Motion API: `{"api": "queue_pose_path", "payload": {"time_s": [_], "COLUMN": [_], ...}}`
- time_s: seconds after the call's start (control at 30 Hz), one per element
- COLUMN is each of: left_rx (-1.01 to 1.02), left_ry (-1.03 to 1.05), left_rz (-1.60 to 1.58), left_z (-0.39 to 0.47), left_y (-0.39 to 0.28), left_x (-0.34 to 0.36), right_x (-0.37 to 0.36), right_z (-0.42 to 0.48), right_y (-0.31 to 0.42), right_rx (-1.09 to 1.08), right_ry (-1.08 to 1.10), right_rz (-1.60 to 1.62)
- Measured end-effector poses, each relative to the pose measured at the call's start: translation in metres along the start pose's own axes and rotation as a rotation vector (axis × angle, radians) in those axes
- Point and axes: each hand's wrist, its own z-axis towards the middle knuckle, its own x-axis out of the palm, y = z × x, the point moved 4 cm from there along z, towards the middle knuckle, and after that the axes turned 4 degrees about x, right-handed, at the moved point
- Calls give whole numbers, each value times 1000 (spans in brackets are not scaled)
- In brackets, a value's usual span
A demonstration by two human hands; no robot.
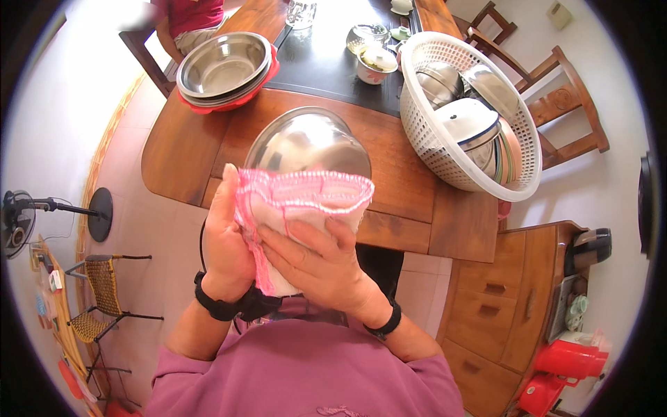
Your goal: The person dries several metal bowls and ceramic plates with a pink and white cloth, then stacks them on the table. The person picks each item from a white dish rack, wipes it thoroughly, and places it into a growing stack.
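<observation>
Between my two hands is a folded white cloth [307,195] with pink stitched edges. My left hand [225,245] holds its left side, thumb pointing up. Across the near face of the cloth lies my right hand [323,260], fingers spread and pressing on it. Just beyond the cloth, a shiny stainless steel bowl or lid [312,138] rests on the wooden table [396,156], its lower part hidden by the cloth. Whether the cloth touches that metal piece, I cannot tell.
Stacked steel basins [224,65] with a red one underneath stand at the back left. A white plastic basket [417,120] of bowls, plates and metalware is at the right. A lidded cup [372,68] stands between them. Someone in red sits at the far left; a wooden cabinet [490,297] stands right.
</observation>
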Motion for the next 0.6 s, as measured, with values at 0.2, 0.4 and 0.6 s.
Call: {"api": "queue_pose_path", "payload": {"time_s": [0.2, 0.4, 0.6], "left_rx": [24, -90, -82], "left_ry": [-61, 34, -64], "left_rz": [-108, -159, 178], "left_z": [7, 12, -1], "left_y": [-4, 8, 14], "left_x": [-15, -2, -6], "right_x": [-9, -22, -58], "right_z": [-20, -27, 6], "right_y": [-7, -27, -60], "right_rx": [44, 179, 260], "right_ry": [48, -161, -231], "right_rz": [-6, -25, 68]}}
